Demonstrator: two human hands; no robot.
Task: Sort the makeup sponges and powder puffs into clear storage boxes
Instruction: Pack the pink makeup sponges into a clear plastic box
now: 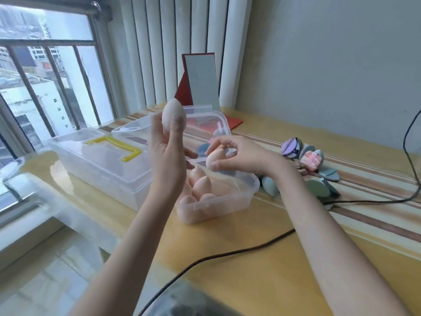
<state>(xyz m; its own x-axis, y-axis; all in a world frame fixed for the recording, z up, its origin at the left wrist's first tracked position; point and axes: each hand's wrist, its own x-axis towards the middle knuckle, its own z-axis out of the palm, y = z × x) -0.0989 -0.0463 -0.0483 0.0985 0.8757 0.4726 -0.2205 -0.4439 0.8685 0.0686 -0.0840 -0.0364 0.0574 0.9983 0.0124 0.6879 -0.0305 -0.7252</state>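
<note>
Left grip [169,142] pinching a pale egg-shaped sponge [173,115], raised upright above the surface [262,258]. Right grip [237,153] curling round a second pink sponge [215,159], hovering over the small clear box [227,201] just below, already holding several pink sponges [201,185]. Lying right of the right grip, a cluster of coloured powder puffs [307,163]. Sitting left of the left grip, a lidded clear box with yellow handle [114,145].

I've got two pink egg sponges in hand, one in my left hand [167,142] and one in my right hand [237,153]. At least four more sit in the small clear box [227,201]. Three clear boxes total, plus a heap of powder puffs [309,165], too jumbled to count.
</note>
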